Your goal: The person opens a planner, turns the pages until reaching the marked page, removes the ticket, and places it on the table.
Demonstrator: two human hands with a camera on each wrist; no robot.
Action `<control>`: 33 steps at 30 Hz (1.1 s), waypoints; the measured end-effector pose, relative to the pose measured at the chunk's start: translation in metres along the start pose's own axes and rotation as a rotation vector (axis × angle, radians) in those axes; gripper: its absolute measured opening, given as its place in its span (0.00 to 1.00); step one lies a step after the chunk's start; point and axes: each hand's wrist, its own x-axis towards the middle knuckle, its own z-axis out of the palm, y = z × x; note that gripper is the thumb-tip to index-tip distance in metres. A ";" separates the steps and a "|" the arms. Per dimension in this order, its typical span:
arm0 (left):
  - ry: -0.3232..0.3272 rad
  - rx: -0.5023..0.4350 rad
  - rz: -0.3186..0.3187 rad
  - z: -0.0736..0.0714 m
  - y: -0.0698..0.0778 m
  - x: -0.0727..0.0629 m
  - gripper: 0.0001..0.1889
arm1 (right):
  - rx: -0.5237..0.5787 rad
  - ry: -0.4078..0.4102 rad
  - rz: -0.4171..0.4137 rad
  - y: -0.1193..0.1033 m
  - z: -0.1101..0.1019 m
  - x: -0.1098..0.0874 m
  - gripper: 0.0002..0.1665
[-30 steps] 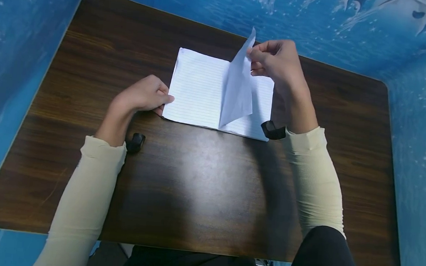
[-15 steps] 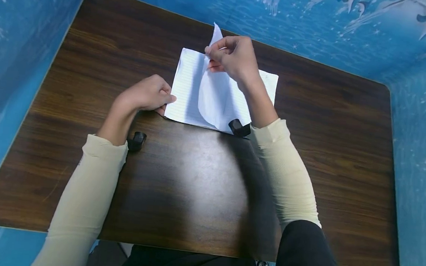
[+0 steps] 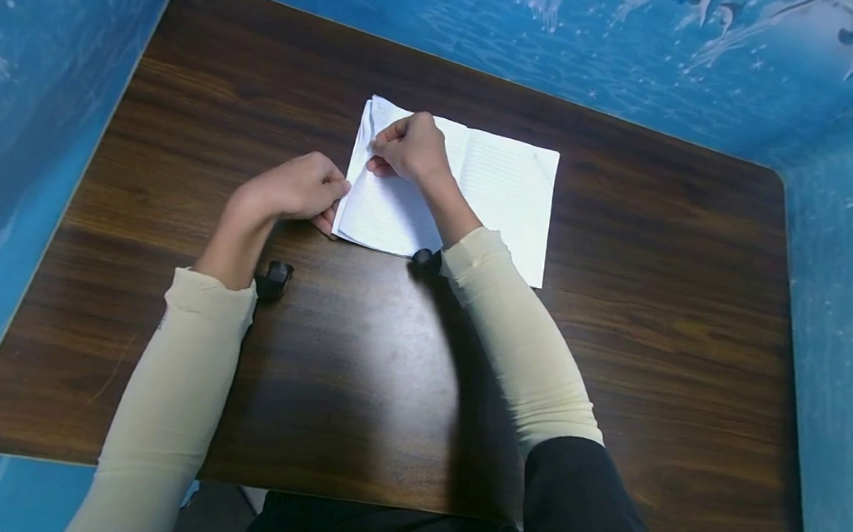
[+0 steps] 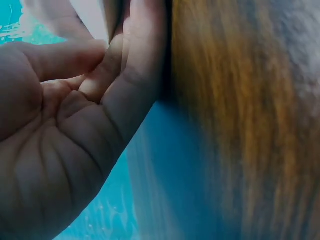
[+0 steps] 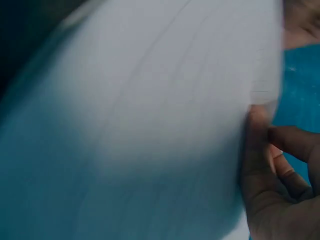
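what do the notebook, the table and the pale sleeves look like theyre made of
Notebook: matte white paper, judging by the faint ruled lines and the thin, curved page in the right wrist view.
Table: semi-gloss dark wood or wood-look laminate, from the grain and bright reflection; I can't tell which.
Pale sleeves: probably matte, stretchy knit fabric, given the snug fit and creases.

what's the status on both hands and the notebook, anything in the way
Left hand pinching notebook at left edge. Right hand pinching a page over the left side. Notebook open on table, right forearm partly covering it.
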 end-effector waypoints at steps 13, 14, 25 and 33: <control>0.073 0.129 0.023 0.001 -0.002 -0.006 0.21 | -0.403 0.111 -0.195 0.040 -0.036 -0.024 0.18; 0.077 0.134 0.021 0.001 -0.002 -0.007 0.22 | -0.436 0.140 -0.187 0.047 -0.045 -0.027 0.19; 0.070 0.151 -0.003 -0.001 0.001 -0.010 0.20 | -0.484 0.258 0.040 0.119 -0.145 -0.060 0.34; 0.070 0.142 -0.016 -0.002 -0.002 -0.013 0.19 | -0.458 0.273 0.025 0.132 -0.153 -0.066 0.32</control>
